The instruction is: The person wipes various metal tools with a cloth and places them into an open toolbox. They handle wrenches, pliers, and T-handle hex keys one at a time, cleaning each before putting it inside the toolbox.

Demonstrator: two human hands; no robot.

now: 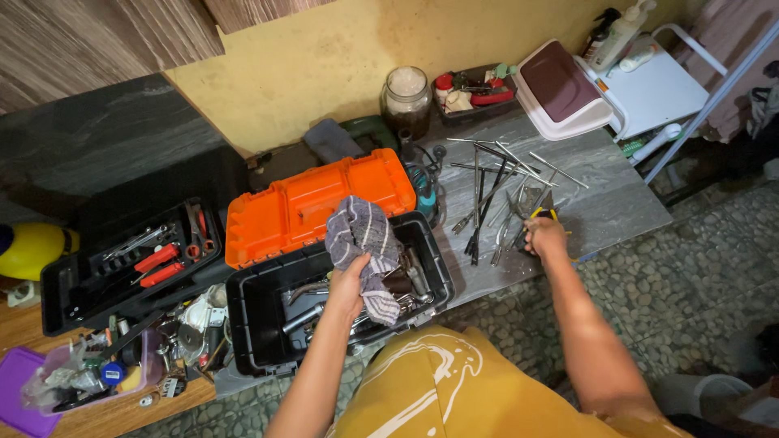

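- My left hand (350, 284) grips a grey striped rag (365, 251), fingers closed round its lower bunch; the cloth hangs bunched over the open black toolbox (243, 324).
- Rag sits above the box's back edge, just in front of the orange lid (312, 203), which is flipped open behind the box.
- Inside the box, under the rag: loose metal tools (312, 312), wrenches and sockets by the look, partly hidden by the cloth.
- My right hand (545, 237) is down on the grey stone slab (617, 203), near its front edge, closed over a yellow-handled tool (544, 214). Looks like pliers, can't tell for certain; only the handle tips show past my fingers.
- Just left of that hand: a spread of long metal tools (495, 191), pliers and rods, fanned out across the slab.
- Slab's back edge by the wall: glass jar (406, 97), a dark tray of odds and ends (475, 91), a white bin with a brown lid (560, 88).
- Left of the toolbox: black organiser tray (73, 300) with red-handled tools (158, 264).
- Far left on the wooden surface: clear tub of small parts (89, 373) with a purple lid (16, 389) beside it, and a yellow helmet (32, 247) behind.
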